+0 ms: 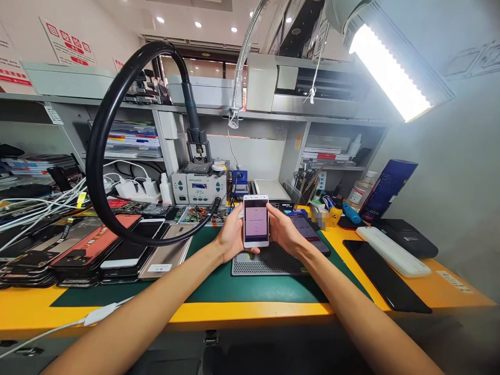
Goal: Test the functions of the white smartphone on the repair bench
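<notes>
A white smartphone (256, 223) is held upright between both hands, its lit screen facing me and showing a pale pink page with small text I cannot read. My left hand (231, 234) grips its left edge, fingers partly behind it. On the opposite edge, my right hand (285, 228) holds the phone with the thumb near the upper right corner. Below the phone lies a black perforated pad (269, 266) on the green mat (219, 289). Another phone with a lit dark screen (312, 234) lies just right of my right hand.
Stacked phones (128, 247) and a tangle of white cables (47, 200) fill the left side. A hot-air station (200, 186) stands behind, its thick black hose (94, 156) looping forward. Right are a black phone (385, 271), a white case (392, 250) and a bottle (361, 190). A lamp (390, 73) hangs above.
</notes>
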`<state>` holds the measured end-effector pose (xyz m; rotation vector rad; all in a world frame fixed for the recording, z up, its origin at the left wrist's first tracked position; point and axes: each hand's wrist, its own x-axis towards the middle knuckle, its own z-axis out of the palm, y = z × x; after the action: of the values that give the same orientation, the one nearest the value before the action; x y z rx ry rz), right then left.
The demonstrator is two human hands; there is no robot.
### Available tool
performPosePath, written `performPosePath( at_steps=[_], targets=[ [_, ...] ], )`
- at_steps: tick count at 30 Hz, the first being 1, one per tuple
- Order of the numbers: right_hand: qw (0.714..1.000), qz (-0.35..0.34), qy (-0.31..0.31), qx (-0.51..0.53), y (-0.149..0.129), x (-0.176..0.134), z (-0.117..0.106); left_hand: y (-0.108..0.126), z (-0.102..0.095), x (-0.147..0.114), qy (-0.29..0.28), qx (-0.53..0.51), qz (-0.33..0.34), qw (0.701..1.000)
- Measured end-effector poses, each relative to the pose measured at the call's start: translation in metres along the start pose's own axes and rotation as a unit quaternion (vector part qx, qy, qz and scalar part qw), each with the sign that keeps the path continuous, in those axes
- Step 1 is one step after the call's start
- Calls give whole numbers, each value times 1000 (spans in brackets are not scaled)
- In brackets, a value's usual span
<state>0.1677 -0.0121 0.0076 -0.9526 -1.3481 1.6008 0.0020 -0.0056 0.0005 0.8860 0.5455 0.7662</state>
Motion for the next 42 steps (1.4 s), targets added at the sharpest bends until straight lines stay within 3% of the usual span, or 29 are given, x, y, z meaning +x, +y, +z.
performPosePath(
  at_steps=[13,42],
  targets=[
    [998,-30,-12,52,-2,1,-1,-2,0,-2,3,-22,36,999],
    [998,-47,-15,50,-3,0,-2,0,1,-2,17,-1,47,999]
  ],
)
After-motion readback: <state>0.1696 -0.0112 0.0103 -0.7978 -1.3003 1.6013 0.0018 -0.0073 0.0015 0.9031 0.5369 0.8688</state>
